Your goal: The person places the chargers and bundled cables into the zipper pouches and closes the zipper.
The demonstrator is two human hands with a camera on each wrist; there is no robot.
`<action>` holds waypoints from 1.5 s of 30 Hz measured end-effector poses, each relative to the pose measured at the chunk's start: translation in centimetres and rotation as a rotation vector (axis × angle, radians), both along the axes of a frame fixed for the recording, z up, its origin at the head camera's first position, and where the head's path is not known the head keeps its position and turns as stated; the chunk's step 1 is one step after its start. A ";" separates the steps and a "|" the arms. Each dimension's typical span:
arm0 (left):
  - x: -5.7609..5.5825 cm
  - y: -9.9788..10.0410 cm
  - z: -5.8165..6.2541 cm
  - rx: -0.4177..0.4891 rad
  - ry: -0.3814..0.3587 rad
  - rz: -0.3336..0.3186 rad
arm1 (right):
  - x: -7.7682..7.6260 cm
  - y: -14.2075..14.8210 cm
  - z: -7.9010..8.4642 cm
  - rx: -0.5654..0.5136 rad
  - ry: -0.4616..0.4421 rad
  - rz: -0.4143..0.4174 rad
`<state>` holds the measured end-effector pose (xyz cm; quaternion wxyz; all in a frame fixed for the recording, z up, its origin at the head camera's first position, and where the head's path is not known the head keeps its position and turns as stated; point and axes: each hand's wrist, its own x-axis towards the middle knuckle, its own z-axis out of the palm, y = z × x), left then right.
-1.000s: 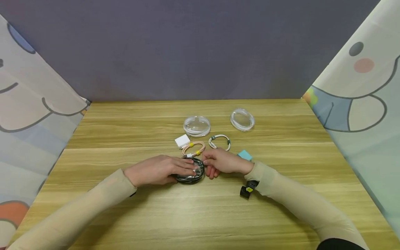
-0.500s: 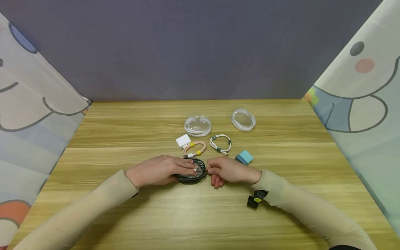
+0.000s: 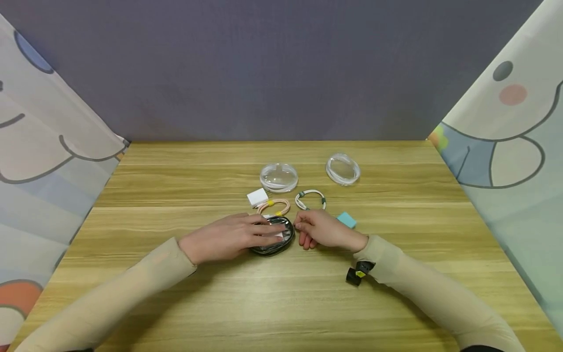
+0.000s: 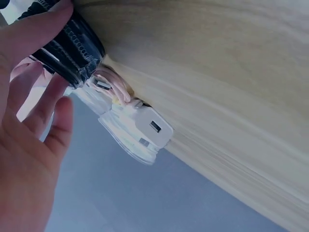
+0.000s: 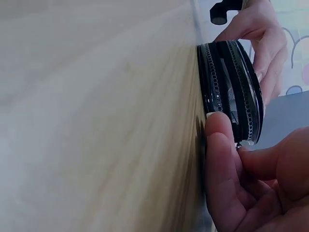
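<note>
A black round zip pouch (image 3: 269, 251) with a see-through top lies on the table between both hands. My left hand (image 3: 222, 239) holds it, fingers laid across the top and, in the left wrist view, the thumb on its zipped side. At the pouch's right edge my right hand (image 3: 323, 229) pinches the small zipper pull (image 5: 238, 145) between thumb and index finger. The right wrist view shows the zipper's two rows apart along the pouch's side. The left fingers cover part of the pouch's top, and its contents are hard to make out.
Behind the pouch lie a white USB charger (image 3: 257, 198), a pink cable (image 3: 285, 204) with yellow ties and a white cable (image 3: 324, 199) with green ties. Two white coils (image 3: 279, 188) with clear middles sit farther back. A teal block (image 3: 346, 220) is partly behind the right hand.
The right hand shifts right and towards me, then away from me again. The pouch has moved slightly right and away under the left hand, whose fingers stay on top.
</note>
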<state>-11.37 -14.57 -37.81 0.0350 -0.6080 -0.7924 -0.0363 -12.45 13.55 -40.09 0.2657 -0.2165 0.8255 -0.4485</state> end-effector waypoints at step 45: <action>0.1 1.3 0.2 -0.050 -0.001 0.047 | 2.5 0.4 0.7 0.053 0.024 -0.001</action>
